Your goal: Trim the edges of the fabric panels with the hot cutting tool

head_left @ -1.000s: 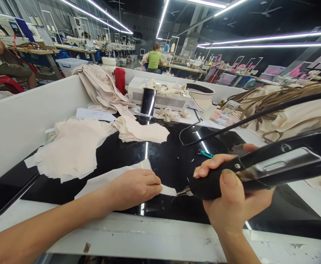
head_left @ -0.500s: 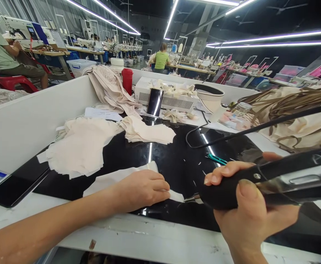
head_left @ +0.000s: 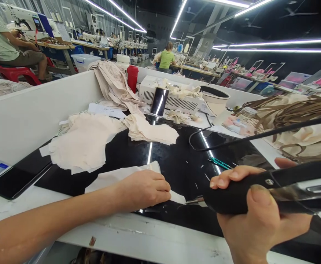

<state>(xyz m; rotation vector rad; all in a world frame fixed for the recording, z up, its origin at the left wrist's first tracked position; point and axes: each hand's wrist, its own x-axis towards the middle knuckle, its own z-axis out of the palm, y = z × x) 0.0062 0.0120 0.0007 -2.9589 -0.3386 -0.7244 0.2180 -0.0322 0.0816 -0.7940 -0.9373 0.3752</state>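
Observation:
My left hand [head_left: 144, 189] lies flat on a pale fabric piece [head_left: 113, 178], pinning it to the black glossy work surface [head_left: 177, 161]. My right hand [head_left: 256, 216] grips a black corded hand tool [head_left: 262, 189] with a metal tip [head_left: 193, 200]. The tip sits at the fabric's right corner, just beside my left fingertips. The tool's black cable [head_left: 259, 135] runs up and off to the right.
Stacks of cut cream fabric [head_left: 86, 143] lie at the left and a smaller pile [head_left: 149, 131] in the middle. A white box unit [head_left: 171, 99], a red bottle [head_left: 132, 77], a teal clip [head_left: 218, 163] and tan straps [head_left: 295, 110] lie around. A white wall [head_left: 25, 117] borders the left. People sit at sewing tables behind.
The view has shifted slightly, so everything sits a bit further right and lower. My hands and the tool keep the same pose on the fabric corner.

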